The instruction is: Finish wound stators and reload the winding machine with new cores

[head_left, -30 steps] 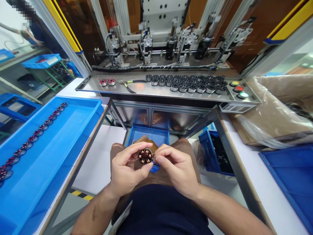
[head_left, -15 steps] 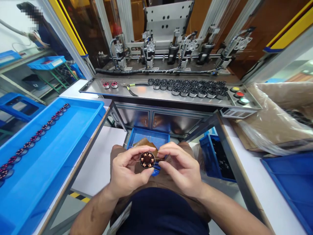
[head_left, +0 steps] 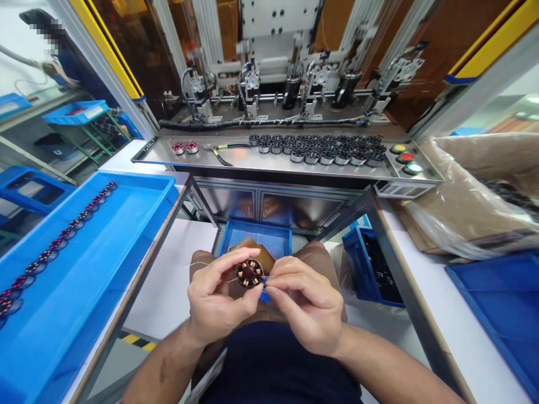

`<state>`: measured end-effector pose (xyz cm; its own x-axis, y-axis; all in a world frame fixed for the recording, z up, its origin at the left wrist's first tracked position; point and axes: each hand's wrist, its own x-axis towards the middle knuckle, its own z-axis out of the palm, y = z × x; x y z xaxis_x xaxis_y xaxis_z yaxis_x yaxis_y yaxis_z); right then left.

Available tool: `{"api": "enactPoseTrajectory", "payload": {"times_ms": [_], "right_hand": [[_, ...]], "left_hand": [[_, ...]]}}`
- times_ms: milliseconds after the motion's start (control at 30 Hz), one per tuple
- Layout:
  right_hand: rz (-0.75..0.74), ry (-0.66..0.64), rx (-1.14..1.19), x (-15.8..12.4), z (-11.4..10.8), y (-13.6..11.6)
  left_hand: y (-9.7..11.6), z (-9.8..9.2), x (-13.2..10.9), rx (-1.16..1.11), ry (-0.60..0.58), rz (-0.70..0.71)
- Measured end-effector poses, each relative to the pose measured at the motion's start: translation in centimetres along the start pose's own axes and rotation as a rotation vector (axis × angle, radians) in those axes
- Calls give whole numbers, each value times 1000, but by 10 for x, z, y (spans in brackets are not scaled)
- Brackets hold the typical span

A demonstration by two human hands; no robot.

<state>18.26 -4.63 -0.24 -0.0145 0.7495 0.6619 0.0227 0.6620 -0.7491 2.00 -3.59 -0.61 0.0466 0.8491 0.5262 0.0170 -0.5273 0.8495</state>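
Between the thumb and fingers of my left hand (head_left: pixel 223 294) is a round motor stator (head_left: pixel 249 273), its copper windings facing up toward me. Thin loose wires stick out from it on both sides. My right hand (head_left: pixel 305 300) is at the stator's right edge, thumb and fingertips pinched on a fine wire end (head_left: pixel 268 278). Both hands are above my lap. Beneath them lie a brown sheet (head_left: pixel 252 244) and a small blue thing, mostly hidden.
Ahead, a metal ledge (head_left: pixel 193 161) bears several black stators (head_left: pixel 328 148), two red-wound stators (head_left: pixel 185 147), pliers (head_left: pixel 223 154) and push buttons (head_left: pixel 406 158). A blue tray (head_left: pixel 105 252) holds a row of stators at left. Right are a plastic-lined box (head_left: pixel 455 207) and blue bins (head_left: pixel 501 320).
The stator has shifted slightly left and turned a little in my left hand. My right fingertips have closed more tightly together beside it. The camera view has moved slightly.
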Motion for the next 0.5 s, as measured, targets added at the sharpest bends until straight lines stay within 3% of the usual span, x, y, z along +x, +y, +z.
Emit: {"api": "enactPoseTrajectory", "payload": {"times_ms": [167,367,500], "right_hand": [[-54,-92,72,15,-16,9],[-190,-425,125,47,-27,13],[-278,-425,91,50,-25,11]], "left_hand": [[10,1,8,-290,-84,-261],[9,5,10,-578,-158,-554],[11,7,10,-598,-176,-672]]}}
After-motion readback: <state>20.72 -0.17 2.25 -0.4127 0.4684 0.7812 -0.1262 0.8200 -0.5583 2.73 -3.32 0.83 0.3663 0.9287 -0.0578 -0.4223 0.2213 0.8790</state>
